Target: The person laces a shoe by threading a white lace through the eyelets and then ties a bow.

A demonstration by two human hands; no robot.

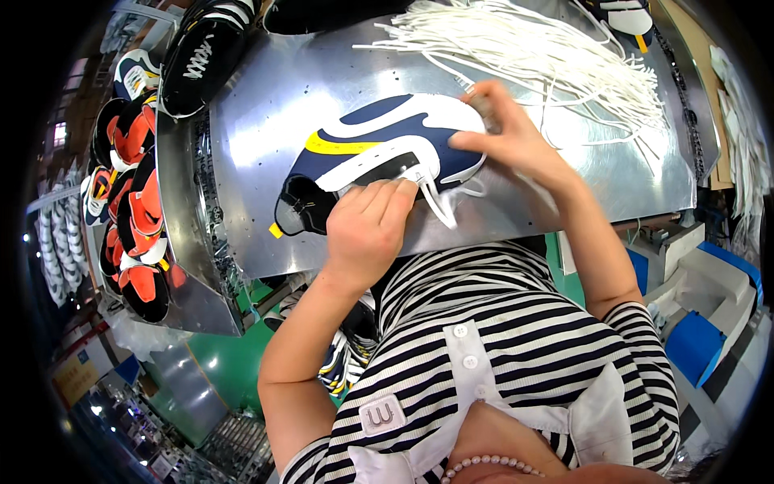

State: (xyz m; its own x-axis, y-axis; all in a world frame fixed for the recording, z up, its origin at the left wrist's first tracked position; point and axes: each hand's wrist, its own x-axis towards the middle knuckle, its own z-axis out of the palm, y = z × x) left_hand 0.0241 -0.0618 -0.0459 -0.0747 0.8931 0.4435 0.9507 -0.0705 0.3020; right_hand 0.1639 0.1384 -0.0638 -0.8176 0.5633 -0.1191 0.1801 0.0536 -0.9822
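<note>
A navy and white sneaker with a yellow side stripe lies on its side on the metal table, toe to the right. My left hand is closed on the sneaker beside its eyelets, fingertips close to the white shoelace. That lace forms a loop hanging off the sneaker toward me. Around the toe end, my right hand is open, thumb and fingers apart, with the thumb against or just over the toe. A pale blurred patch shows by its fingertips; I cannot make out what it is.
Behind the sneaker a big bundle of white laces spreads over the metal table. Black shoes rest at the far left. More shoes with orange linings are stacked left of the table. A grey and blue bin stands at right.
</note>
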